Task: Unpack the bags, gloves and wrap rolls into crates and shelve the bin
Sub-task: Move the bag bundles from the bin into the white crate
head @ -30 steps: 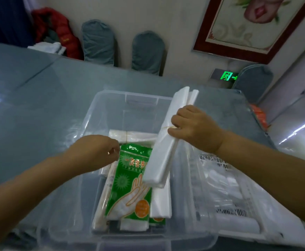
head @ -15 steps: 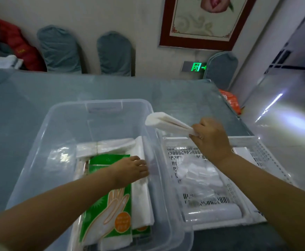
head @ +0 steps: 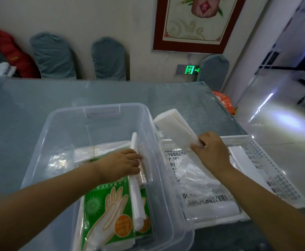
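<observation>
A clear plastic bin (head: 101, 113) stands on the table and holds green glove packs (head: 108, 201) and white bag bundles. Inside it, my left hand (head: 120, 164) grips a long white bundle of bags (head: 135, 194) tipped up on its edge. To the right, my right hand (head: 211, 151) holds a second white bag bundle (head: 173, 124) above the far rim of a white perforated crate (head: 274, 178). The crate holds clear bags and a wrap roll (head: 211, 211) at its near end.
The grey-blue table (head: 39, 105) runs to the wall, with blue chair backs (head: 54, 55) behind it and another chair (head: 214, 71) at the right. An orange bag (head: 224, 104) lies past the table's right corner. Shiny floor is on the right.
My right hand carried its bag bundle from above the bin over to the crate. My left hand reached into the bin and took hold of another white bundle, tipping it onto its edge.
</observation>
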